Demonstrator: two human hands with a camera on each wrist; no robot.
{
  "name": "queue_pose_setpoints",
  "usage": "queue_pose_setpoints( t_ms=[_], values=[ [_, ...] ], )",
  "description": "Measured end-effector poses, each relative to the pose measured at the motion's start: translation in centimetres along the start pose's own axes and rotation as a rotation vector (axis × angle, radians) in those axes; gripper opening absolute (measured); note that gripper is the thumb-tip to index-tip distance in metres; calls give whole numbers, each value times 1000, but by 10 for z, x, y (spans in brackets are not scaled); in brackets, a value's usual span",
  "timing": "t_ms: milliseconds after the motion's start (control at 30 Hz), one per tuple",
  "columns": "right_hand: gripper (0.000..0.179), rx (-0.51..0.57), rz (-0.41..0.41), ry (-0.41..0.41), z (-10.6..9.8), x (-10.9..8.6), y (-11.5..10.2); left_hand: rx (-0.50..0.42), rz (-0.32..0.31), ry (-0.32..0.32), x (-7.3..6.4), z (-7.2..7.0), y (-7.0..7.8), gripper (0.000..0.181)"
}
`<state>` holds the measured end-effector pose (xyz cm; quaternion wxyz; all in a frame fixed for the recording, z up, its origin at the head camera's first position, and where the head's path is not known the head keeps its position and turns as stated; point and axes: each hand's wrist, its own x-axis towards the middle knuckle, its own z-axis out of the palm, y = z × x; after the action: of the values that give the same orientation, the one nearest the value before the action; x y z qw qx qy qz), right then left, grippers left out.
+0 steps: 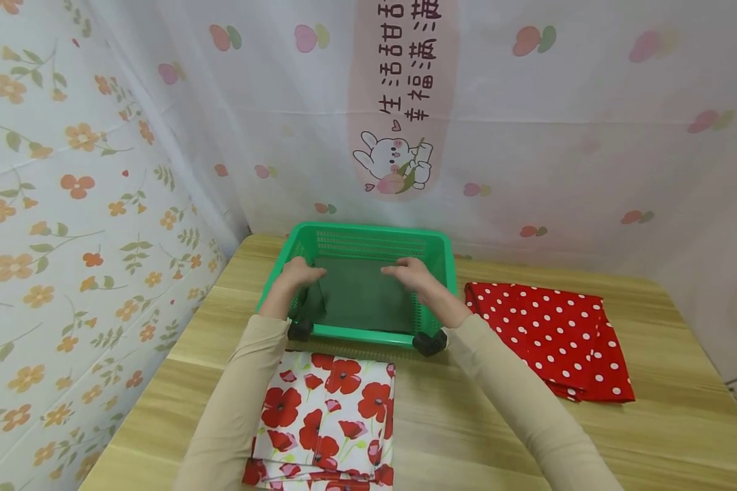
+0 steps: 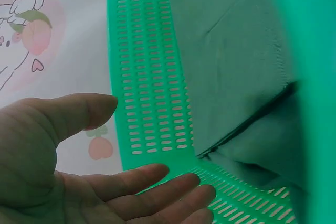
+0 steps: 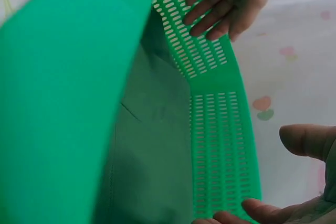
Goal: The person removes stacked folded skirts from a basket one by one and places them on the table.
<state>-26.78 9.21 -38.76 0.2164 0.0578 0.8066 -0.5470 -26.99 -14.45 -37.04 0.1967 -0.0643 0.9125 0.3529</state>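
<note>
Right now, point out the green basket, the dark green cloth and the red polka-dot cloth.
Green basket (image 1: 364, 335): head view, on its near rim.
Dark green cloth (image 1: 365, 293): head view, middle of its flat top.
Red polka-dot cloth (image 1: 546, 337): head view, middle of its top.

Long plain beige sleeves (image 1: 236, 402), black wrist cameras (image 1: 430, 343), bare hands (image 1: 415, 275)

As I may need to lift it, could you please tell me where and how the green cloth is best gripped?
Probably pinch the green cloth at its bunched left end, from above: the rest lies flatter, and the basket surrounds it.
</note>
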Motion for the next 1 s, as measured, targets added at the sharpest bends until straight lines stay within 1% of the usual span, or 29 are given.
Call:
queue_pose_setpoints(
  t_ms=[33, 67, 100, 133, 167, 200, 233, 267, 300, 367, 400, 433, 467, 500, 533, 600, 633, 733, 833, 867, 933, 1000],
  values=[
    [66, 4, 8, 1, -1, 1, 0, 15, -3, -2, 0, -1, 3, 67],
    [67, 8, 17, -1, -2, 2, 0, 27, -13, -4, 6, -2, 3, 67],
    [68, 10, 26, -1, -3, 3, 0, 35, -5, -10, 9, -2, 2, 68],
    [69, 9, 28, -2, -4, 5, 0, 36, -1, -15, 16, -1, -1, 69],
    [69, 9, 32, -1, -4, 6, -1, 43, 2, -8, 39, 3, -12, 72],
    [69, 10, 35, 2, -5, 7, -1, 46, -1, -2, 67, 7, -27, 76],
    [69, 10, 36, 6, -5, 9, -1, 48, -5, 5, 100, 12, -45, 81],
    [66, 9, 41, 13, -5, 11, -1, 50, -5, 4, 136, 18, -65, 87],
    [64, 10, 41, 20, -5, 13, 0, 56, -2, 7, 176, 25, -89, 93],
    [59, 16, 44, 32, -4, 17, 0, 71, -44, 16, 258, 38, -133, 104],
    [59, 16, 47, 36, -4, 19, 0, 74, -59, 2, 285, 43, -149, 108],
    [58, 15, 53, 41, -4, 21, 1, 71, -74, -7, 305, 47, -161, 109],
    [59, 8, 60, 43, -4, 22, 1, 68, -85, -19, 322, 50, -171, 110],
    [63, 6, 70, 42, -5, 23, 2, 66, -96, -26, 334, 54, -178, 110],
    [65, 2, 81, 42, -5, 24, 2, 55, -111, -47, 339, 55, -181, 109],
    [71, -16, 97, 39, -7, 26, 4, 36, -117, -89, 346, 58, -186, 106],
    [74, -23, 104, 38, -7, 27, 5, 21, -121, -110, 340, 59, -183, 104],
    [79, -22, 123, 36, -10, 29, 8, -32, -145, -154, 341, 65, -185, 98],
    [80, -6, 149, 36, -12, 33, 12, -116, -172, -155, 338, 71, -187, 93],
    [79, -1, 157, 33, -13, 34, 13, -140, -179, -150, 340, 73, -189, 93],
    [77, 1, 169, 21, -13, 36, 15, -169, -176, -151, 331, 73, -186, 97],
    [75, -4, 189, 4, -13, 37, 17, -170, -165, -162, 320, 71, -181, 101]
  ],
)
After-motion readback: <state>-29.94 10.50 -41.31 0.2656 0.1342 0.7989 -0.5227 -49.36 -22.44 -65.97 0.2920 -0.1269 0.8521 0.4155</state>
